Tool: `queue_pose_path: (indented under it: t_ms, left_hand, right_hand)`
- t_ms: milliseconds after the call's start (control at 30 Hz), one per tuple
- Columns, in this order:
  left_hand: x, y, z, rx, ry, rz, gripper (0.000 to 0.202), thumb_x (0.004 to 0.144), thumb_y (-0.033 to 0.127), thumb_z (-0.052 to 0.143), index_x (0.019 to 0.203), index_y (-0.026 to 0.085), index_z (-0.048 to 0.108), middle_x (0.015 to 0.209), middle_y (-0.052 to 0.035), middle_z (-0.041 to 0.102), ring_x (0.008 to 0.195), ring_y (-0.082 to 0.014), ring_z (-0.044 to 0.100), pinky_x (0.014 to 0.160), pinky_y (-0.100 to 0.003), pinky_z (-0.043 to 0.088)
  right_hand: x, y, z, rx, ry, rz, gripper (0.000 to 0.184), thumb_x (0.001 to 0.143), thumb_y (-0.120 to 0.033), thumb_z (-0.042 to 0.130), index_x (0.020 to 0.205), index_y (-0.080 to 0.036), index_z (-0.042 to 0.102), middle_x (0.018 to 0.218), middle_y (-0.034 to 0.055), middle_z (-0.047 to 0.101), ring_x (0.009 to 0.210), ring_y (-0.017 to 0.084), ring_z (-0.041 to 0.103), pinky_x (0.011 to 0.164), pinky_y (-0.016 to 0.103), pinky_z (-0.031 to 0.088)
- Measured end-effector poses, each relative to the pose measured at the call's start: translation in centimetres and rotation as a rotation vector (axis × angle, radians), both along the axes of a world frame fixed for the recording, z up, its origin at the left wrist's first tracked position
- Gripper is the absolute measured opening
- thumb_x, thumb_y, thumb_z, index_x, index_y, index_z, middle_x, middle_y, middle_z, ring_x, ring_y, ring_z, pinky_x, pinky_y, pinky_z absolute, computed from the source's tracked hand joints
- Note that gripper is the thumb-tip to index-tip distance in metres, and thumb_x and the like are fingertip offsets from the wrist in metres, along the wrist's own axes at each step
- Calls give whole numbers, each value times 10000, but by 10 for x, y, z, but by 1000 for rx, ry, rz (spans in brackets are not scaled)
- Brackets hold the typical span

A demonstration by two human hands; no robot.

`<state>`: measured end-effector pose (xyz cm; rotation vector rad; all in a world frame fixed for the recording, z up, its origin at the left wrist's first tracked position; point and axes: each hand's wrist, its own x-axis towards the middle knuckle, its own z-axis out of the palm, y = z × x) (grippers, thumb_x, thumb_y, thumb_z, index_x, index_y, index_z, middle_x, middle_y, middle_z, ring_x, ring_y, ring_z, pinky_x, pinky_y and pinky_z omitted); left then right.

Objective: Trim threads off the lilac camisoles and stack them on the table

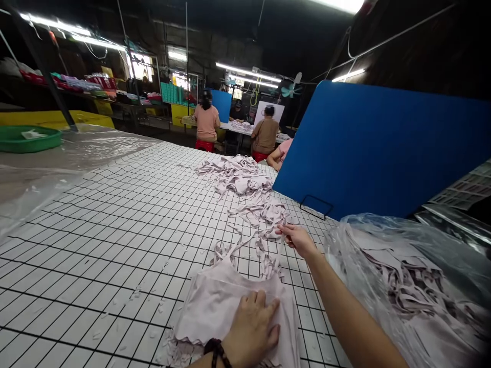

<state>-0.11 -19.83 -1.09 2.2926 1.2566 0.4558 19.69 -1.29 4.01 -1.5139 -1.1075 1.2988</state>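
Note:
A pale pink camisole (215, 291) with thin straps and a scalloped hem lies on top of a small stack on the grid-patterned table. Flat on its front rests my left hand (253, 324), fingers spread, a dark beaded bracelet at the wrist. Beyond the neckline, my right hand (297, 238) pinches a shoulder strap (281, 250) between thumb and fingers and holds it stretched away from the body of the garment. Loose straps and more pale pink camisoles (241, 179) lie heaped past my right hand. The fingertips partly cover the held strap.
Small fabric scraps (136, 292) litter the white gridded tabletop (115, 245). At right stand a clear plastic bag (345, 260) of similar garments and a large blue board (383, 148) on a wire stand. A green basket (30, 140) sits far left. Several people work at tables beyond.

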Motion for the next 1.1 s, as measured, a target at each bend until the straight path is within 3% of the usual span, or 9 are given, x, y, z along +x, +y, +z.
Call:
queue_pose_path:
  t_ms: [67,167,267,367,500,667,833,1000,1100]
  left_hand:
    - [-3,4,0,-85,-167,20,395,899,431,428,1261,299,515,1070,-82,539,974,-250,483,862,-431,387]
    - [-10,14,5,-379,-629,74,466,942,491,298,1228,219,546,1032,-92,585,891,-194,534,823,-362,424]
    - [-16,24,11,-770,-1080,104,588,927,569,254,1241,137,500,1075,-126,601,771,-149,582,703,-303,462]
    - [-17,28,15,-961,-1247,87,519,890,559,413,1144,122,532,1109,-135,606,742,-127,619,672,-261,466]
    - [-15,25,13,-1030,-1173,114,446,824,509,574,1021,109,571,975,-106,651,647,-101,629,612,-225,471]
    - [-11,20,6,-1068,-1060,101,451,782,532,605,955,118,558,860,-73,661,611,-115,646,549,-217,479]
    - [-5,14,1,-975,-876,73,451,789,577,549,834,129,523,742,-51,657,532,-130,631,500,-243,490]
    - [-7,10,2,-868,-713,100,429,858,559,435,911,141,520,746,-43,643,485,-128,605,459,-244,467]
    - [-11,12,4,-584,-528,184,409,894,490,405,1111,157,502,672,-8,608,450,-139,568,476,-261,441]
  right_hand:
    - [-9,-22,5,165,-135,80,252,789,-353,654,868,-118,698,820,82,712,389,46,432,319,176,308]
    - [-24,-64,10,422,-440,239,283,860,-340,552,1029,-173,706,694,30,690,463,102,535,460,224,447]
    - [-34,-102,7,663,-733,405,299,898,-241,480,1127,-215,672,809,42,710,704,152,643,660,263,506]
    - [-37,-121,-4,767,-941,501,318,906,-193,464,1166,-230,644,938,52,714,820,159,651,710,259,498]
    - [-31,-129,-9,706,-1078,505,322,902,-173,453,1152,-241,645,1008,49,707,840,165,650,671,251,486]
    - [-29,-140,21,490,-834,713,465,850,-161,492,1299,-280,514,1367,58,496,871,144,624,658,241,491]
    - [-29,-143,29,235,-588,951,240,859,-339,569,1044,-231,677,959,30,687,821,152,610,699,240,469]
    - [-19,-135,7,98,-589,831,191,819,-370,613,828,-206,709,766,10,649,622,121,553,536,214,409]
    - [-16,-130,1,173,-668,766,143,818,-299,606,781,-195,695,757,13,631,655,130,552,584,229,416]
